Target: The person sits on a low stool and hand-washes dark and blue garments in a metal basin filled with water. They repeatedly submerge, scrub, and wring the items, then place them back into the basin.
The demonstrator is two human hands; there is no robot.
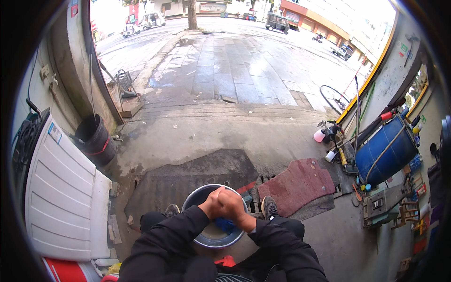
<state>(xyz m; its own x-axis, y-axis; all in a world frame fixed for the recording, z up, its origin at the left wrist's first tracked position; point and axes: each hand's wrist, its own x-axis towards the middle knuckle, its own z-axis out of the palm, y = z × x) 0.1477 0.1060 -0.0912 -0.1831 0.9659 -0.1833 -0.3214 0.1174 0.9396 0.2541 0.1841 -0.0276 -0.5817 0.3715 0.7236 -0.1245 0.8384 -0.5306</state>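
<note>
Both hands are pressed together above a round basin point(204, 241) between my feet. My left hand point(210, 205) meets my right hand point(232, 205) with the fingers closed together. Directly below them, partly covered by the right wrist, is a blue cloth point(225, 225). Whether the hands grip part of this cloth is hidden. Cloudy water point(212, 231) shows in the near part of the basin, which has a pale rim and a dark inside.
A dark mat point(190, 167) and a red floor mat point(296, 187) lie ahead. To the left stand a white ribbed plastic tub point(63, 197) and a black bucket point(96, 141). A blue barrel point(385, 149), spray bottle point(319, 135) and tools are right. Beyond is wet paving point(232, 70).
</note>
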